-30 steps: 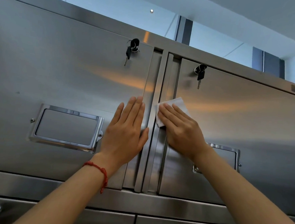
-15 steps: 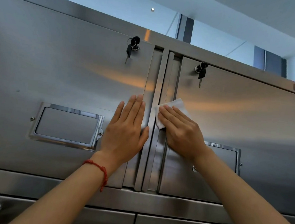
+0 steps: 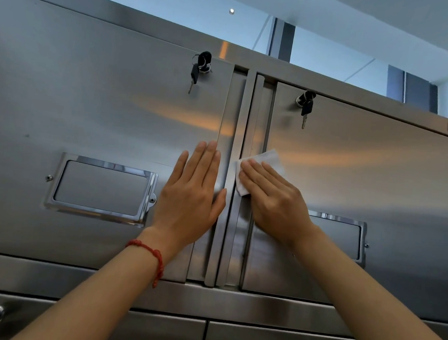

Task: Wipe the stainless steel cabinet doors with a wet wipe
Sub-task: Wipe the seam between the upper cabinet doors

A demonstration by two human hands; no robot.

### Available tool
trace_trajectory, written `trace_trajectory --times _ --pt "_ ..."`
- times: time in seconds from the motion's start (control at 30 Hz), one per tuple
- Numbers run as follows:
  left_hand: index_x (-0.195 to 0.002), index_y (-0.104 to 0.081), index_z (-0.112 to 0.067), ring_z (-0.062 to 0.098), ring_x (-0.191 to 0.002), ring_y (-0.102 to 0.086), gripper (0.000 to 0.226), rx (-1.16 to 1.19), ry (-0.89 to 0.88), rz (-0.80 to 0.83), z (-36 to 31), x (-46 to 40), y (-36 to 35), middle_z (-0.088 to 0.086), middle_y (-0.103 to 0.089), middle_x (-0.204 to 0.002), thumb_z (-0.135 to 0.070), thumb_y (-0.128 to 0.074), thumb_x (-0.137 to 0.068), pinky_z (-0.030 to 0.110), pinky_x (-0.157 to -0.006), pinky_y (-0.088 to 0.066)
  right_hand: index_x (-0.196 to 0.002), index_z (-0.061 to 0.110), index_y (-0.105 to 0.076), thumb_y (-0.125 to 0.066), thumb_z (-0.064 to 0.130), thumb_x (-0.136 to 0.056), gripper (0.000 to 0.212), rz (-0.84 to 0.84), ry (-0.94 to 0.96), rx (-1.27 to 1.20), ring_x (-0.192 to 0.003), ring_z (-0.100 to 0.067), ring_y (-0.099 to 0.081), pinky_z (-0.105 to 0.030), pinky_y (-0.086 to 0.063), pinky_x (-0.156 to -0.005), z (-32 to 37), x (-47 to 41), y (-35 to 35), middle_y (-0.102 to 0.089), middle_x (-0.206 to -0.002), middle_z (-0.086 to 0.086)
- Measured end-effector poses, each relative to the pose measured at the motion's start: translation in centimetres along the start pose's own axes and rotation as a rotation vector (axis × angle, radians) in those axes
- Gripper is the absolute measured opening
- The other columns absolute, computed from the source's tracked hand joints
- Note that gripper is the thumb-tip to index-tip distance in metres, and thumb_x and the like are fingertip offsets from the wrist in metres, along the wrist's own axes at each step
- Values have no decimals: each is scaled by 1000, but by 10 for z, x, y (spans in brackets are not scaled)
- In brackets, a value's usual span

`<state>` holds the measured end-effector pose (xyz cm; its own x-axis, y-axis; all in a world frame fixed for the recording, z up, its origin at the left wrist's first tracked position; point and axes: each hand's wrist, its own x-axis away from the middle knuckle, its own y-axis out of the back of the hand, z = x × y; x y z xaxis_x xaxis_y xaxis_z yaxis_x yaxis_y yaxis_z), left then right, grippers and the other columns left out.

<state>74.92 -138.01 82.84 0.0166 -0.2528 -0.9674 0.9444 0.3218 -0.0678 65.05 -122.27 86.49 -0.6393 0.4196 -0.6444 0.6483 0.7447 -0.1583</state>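
Both arms reach upward; the left hand (image 3: 188,196) lies flat, fingers (image 3: 204,163) straight (together), and the right hand (image 3: 271,200) presses flat too.

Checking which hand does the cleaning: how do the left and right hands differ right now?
The right hand presses a white wet wipe against the right door's inner edge; the left hand lies bare on the left door. The left wrist wears a red bracelet; the right wrist is bare. Both hands are flat, fingers straight, beside the centre seam.
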Motion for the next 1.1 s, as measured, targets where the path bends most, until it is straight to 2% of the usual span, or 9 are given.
trace_trajectory --times 0.27,0.43,0.6,0.73,0.9,1.1 --pt "-141 -36 4 32 -140 -26 67 9 -3 12 0 0 1 22 -30 -149 -41 -8 -100 47 -113 -23 -112 -6 -67 -63 3 -80 33 -5 35 2 -113 -33 -60 -42 -45 -101 5 8 3 -63 -119 -23" --pt "-141 -35 4 32 -140 -26 66 9 0 6 0 0 -1 22 -30 -149 -42 -8 -100 47 -112 -24 -113 -6 -65 -52 5 -89 30 -7 -16 -6 -114 -34 -59 -42 -45 -101 12 10 1 -62 -119 -24" --pt "-141 -35 4 32 -140 -26 67 16 1 8 0 0 0 22 -30 -149 -42 -8 -101 47 -112 -23 -112 -5 -67 -60 4 -84 30 -1 43 -11 -114 -32 -60 -42 -44 -102 14 18 5 -63 -119 -22" --pt "-141 -35 4 32 -140 -25 66 21 3 -3 0 -1 0 22 -30 -149 -42 -10 -100 46 -112 -22 -112 -6 -66 -55 5 -86 31 5 35 -11 -114 -33 -59 -42 -45 -101 9 11 5 -62 -119 -23" --pt "-140 -36 5 32 -139 -27 67 23 -1 -7 0 0 0 22 -30 -149 -42 -9 -101 46 -112 -21 -113 -6 -66 -61 3 -82 32 1 50 -24 -117 -33 -58 -42 -45 -102 17 22 3 -61 -121 -23" --pt "-141 -35 4 32 -140 -26 66 19 0 -5 0 0 0 22 -30 -149 -41 -9 -100 46 -113 -22 -113 -6 -65 -58 1 -83 32 -1 87 -31 -116 -33 -58 -43 -47 -100 6 14 6 -61 -121 -22"
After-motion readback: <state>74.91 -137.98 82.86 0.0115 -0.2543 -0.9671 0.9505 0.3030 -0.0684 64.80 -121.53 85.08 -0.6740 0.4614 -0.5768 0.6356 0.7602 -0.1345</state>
